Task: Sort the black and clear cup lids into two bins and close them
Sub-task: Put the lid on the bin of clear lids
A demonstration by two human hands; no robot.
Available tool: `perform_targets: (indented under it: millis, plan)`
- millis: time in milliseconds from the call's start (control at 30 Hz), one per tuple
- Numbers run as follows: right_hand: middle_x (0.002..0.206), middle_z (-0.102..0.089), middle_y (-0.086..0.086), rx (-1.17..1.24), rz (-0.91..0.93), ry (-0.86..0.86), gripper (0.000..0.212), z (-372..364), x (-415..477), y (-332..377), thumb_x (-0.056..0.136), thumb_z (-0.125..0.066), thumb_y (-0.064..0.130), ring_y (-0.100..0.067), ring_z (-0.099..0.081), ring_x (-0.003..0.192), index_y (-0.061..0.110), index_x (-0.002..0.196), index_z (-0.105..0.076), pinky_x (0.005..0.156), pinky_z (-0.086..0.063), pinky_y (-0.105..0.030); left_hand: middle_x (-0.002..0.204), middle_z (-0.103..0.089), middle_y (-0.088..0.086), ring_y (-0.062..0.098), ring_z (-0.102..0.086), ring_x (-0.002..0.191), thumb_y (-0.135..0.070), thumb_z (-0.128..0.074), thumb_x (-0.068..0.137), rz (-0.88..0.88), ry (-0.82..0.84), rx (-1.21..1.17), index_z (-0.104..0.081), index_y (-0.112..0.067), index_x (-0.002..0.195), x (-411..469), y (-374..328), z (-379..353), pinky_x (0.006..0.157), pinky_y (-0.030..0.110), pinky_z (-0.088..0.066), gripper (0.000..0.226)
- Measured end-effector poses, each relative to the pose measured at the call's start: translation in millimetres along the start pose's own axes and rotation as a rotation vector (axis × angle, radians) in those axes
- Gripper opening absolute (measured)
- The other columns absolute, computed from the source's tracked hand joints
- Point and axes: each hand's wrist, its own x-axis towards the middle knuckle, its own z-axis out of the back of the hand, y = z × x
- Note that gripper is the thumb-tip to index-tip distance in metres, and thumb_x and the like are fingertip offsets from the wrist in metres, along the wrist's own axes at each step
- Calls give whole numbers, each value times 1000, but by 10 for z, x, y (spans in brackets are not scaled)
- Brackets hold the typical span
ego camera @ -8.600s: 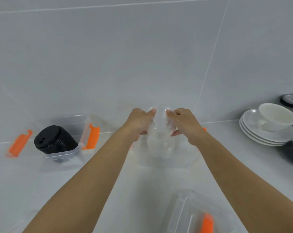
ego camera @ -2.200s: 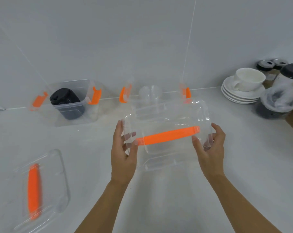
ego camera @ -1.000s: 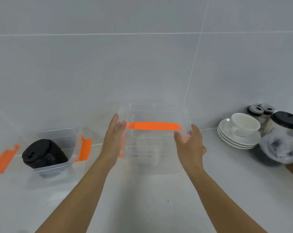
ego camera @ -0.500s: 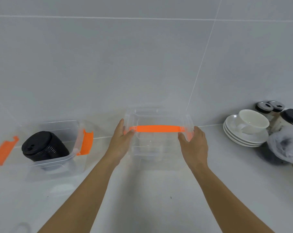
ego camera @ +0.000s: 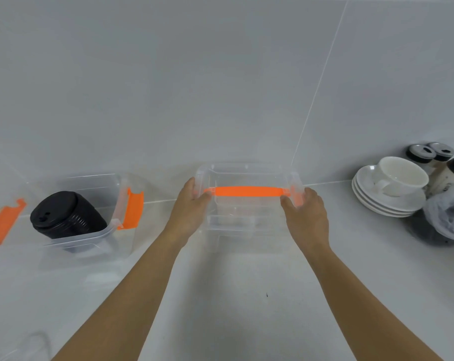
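A clear bin cover (ego camera: 246, 173) with an orange handle (ego camera: 248, 191) rests on top of the middle clear bin (ego camera: 231, 230), which holds a stack of clear cup lids (ego camera: 233, 213). My left hand (ego camera: 192, 207) grips the cover's left end and my right hand (ego camera: 305, 214) grips its right end. At the left stands a second clear bin (ego camera: 90, 238), uncovered, with a stack of black cup lids (ego camera: 64, 216) lying tilted inside. Its orange clips (ego camera: 133, 211) hang outward on both sides.
Stacked white saucers with a white cup (ego camera: 400, 175) sit at the right, beside dark-lidded jars (ego camera: 426, 152) and a crumpled plastic bag (ego camera: 447, 217). A tiled wall stands right behind the bins. The edge of another clear cover (ego camera: 20, 347) shows at the bottom left.
Both hands have brought the cover from mid-air down onto the middle bin and have slid to its ends. The black-lid bin has not moved.
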Motion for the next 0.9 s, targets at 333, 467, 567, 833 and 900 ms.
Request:
perform_targets:
  millis: [333, 467, 567, 833, 900]
  plan:
    - [114, -53, -12, -82, 59, 5, 47, 14, -95, -45, 89, -51, 38, -30, -52, 97, 4, 121, -46, 87, -43, -43, 92, -50, 8, 27, -44, 90, -32, -40, 94, -233, -84, 537, -46, -8, 103, -40, 62, 1, 76, 36, -37, 26]
    - [106, -54, -13, -180, 85, 21, 45, 41, -43, -14, 89, -50, 39, -32, -52, 95, 3, 115, -47, 88, -40, -43, 98, -52, 12, 29, -45, 91, -33, -38, 94, -207, -93, 665, -44, -5, 113, 15, 33, 19, 75, 36, -34, 34]
    - [107, -53, -12, -168, 73, 19, 45, 39, -58, -2, 89, -49, 39, -32, -52, 93, 4, 116, -45, 89, -39, -43, 92, -52, 10, 30, -49, 87, -34, -37, 94, -216, -95, 638, -44, -5, 111, 2, 38, 12, 72, 37, -35, 35]
    - [124, -54, -12, -98, 36, -47, 67, 146, 47, -114, 81, -54, 57, -32, -48, 117, 8, 126, -46, 99, -33, -46, 133, -48, 12, 32, -42, 124, -44, -53, 87, -55, -208, 524, -40, -12, 137, 31, 36, 93, 103, 46, -36, 61]
    - [138, -46, -13, 83, -125, 14, 85, 191, 91, -165, 76, -60, 60, -31, -44, 126, 8, 138, -34, 104, -31, -45, 143, -39, 10, 29, -38, 131, -46, -59, 83, 63, -227, 284, -28, -13, 144, 25, 60, 116, 108, 43, -31, 77]
